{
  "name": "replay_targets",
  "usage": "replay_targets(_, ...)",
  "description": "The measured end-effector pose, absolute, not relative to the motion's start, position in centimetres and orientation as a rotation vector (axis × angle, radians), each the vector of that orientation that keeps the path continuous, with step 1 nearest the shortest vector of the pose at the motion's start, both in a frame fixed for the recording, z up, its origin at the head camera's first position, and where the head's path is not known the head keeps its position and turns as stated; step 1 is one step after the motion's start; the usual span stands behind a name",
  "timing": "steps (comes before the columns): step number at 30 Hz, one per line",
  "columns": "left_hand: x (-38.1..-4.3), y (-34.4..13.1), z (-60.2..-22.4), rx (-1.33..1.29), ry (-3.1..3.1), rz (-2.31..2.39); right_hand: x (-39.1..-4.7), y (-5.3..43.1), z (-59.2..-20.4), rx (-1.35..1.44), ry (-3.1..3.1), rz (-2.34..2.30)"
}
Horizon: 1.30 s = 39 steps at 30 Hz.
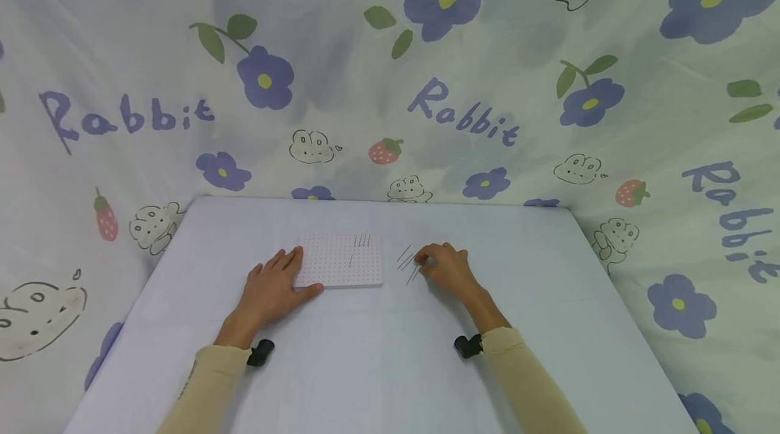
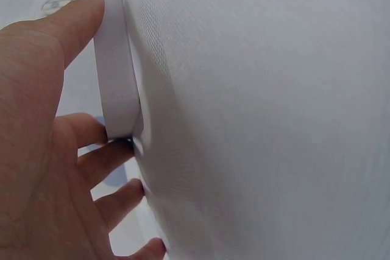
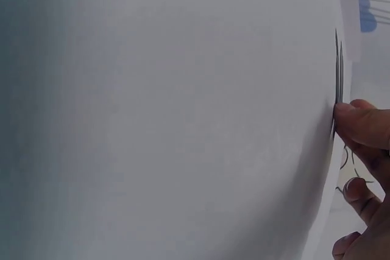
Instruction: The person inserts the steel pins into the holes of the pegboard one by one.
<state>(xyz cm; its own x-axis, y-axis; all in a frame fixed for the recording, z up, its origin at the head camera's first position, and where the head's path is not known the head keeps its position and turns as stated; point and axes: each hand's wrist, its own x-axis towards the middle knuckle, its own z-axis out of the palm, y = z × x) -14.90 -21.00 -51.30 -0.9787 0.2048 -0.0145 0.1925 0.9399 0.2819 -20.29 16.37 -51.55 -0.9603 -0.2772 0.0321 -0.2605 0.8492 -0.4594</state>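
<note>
Right hand's grip: thumb and index fingertip of the right hand [image 1: 447,269] brought together, pinching at the needles [image 3: 341,71]; how many are caught is hard to tell
Loose needles: several thin dark lines slanting on the table just right of the board, the fingers covering some of their ends
Left hand's grip: fingers of the left hand [image 1: 272,290] spread round the near left corner of the pegboard [image 1: 332,265], thumb along the near edge, index at the left side
Pegboard: white, dotted with rows of small holes, flat on the table; a short row of dark needles at its upper right, another one lower down
Wrists: a black device [image 1: 261,353] on each, beige sleeves [image 1: 210,380] behind
Table: covered with white cloth [image 1: 365,366], rising pale and large in both wrist views
Backdrop: curtain [image 1: 341,75] printed with purple flowers, strawberries, rabbits and lettering, close behind the table
</note>
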Motion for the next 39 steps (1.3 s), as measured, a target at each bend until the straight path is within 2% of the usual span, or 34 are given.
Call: replay_targets(39,-14.78,-20.81,-51.2,0.32,3.065,0.428,-19.4,16.95,-52.3,-0.236,2.984,-0.749)
